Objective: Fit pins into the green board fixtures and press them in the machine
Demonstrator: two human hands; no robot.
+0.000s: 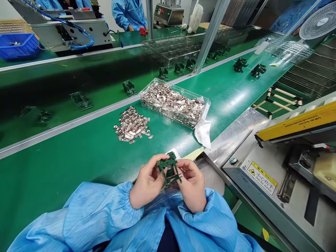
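Between my two hands, close to my body, is a dark green plastic frame-like part [168,163] with an open middle and thin prongs. My left hand [147,184] grips its left side with thumb and fingers. On the other side my right hand [193,184] pinches its right edge; whether a small piece is also in those fingers is hidden. Ahead on the green bench lies a loose pile of small silvery metal pieces [132,126]. Behind that pile, a clear plastic tray [207,110] holds many more of the same pieces.
White tissue [203,134] hangs at the tray's near corner. To my right stands a machine with a yellow bar [296,120] and a hand-injury warning label [261,177]. Green parts [258,71] sit on the far bench. A metal rail [70,130] borders the belt, where more parts lie. Co-workers in blue sleeves are opposite.
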